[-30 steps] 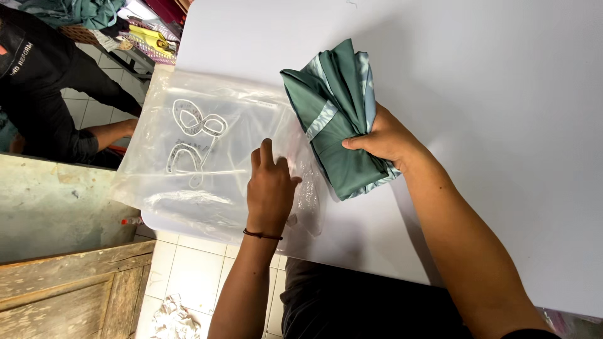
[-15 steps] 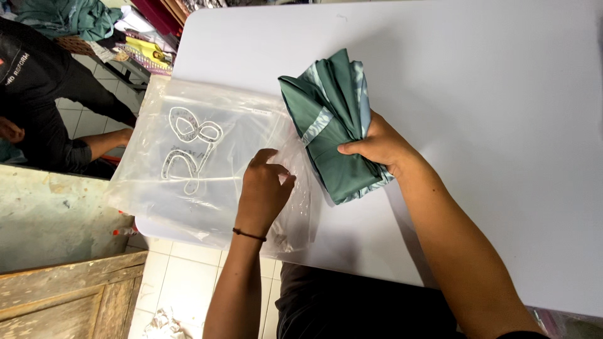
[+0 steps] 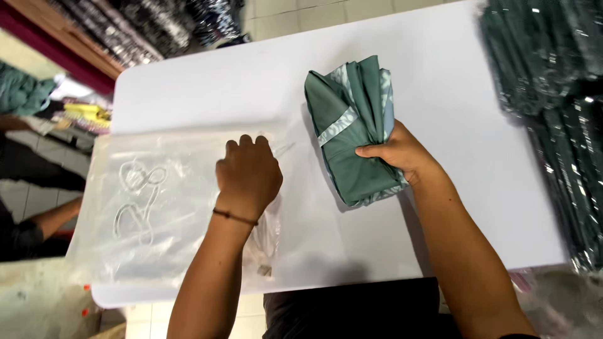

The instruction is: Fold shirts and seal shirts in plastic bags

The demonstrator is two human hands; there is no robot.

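My arms are bare to the elbow; a thin dark band circles my left wrist (image 3: 234, 217), maybe a bracelet or hair tie.

Between our left hand (image 3: 248, 179) on the clear plastic bag (image 3: 151, 207) and the folded green cloth (image 3: 355, 132) under our right hand (image 3: 396, 154), we see a bare strip of white table (image 3: 207, 81). The far table lies open; stacked dark packets (image 3: 553, 94) block the right edge
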